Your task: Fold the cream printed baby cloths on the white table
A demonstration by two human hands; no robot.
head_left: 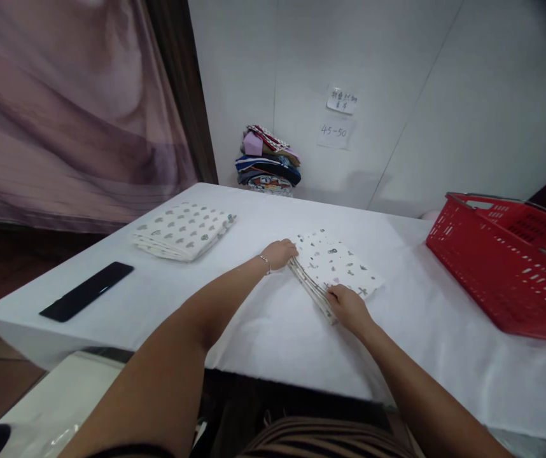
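Observation:
A white cloth with small grey-green prints [333, 257], folded into several layers, lies at the middle of the white-covered table [273, 337]. My left hand [280, 253], with a bracelet at its wrist, is closed on the cloth's near left corner. Lower down the same layered edge, my right hand [347, 306] pinches the near right part, thumb on top. The stacked folds show between the two hands. To the left lies another folded white cloth [184, 230] with a grey heart-like pattern, touched by neither hand.
A black flat phone-like slab [88, 291] rests near the table's left edge. At the right stands a red plastic basket [506, 273]. Behind the table rises a pile of folded fabrics [268, 162] against the wall, under paper signs [335, 132]. A pinkish curtain [72, 114] hangs at the left.

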